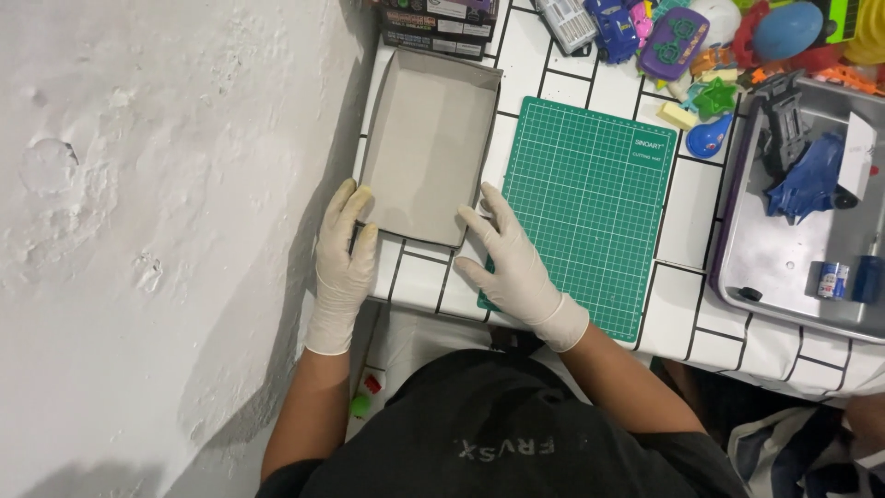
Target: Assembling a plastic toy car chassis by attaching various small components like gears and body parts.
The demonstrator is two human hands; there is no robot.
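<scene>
On white tiled counter (pixel 687 221) | grey open cardboard box (pixel 426 148) beside green cutting mat (pixel 583 207) | left hand (pixel 343 263), right hand (pixel 507 258) gloved, spread flat, touching box's near corners | dark printed packages (pixel 438 23) behind

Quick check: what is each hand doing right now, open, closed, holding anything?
Left hand: open, fingers flat against the near left corner of the grey cardboard box, not gripping.
Right hand: open, fingertips touching the box's near right corner, palm over the green cutting mat.
</scene>
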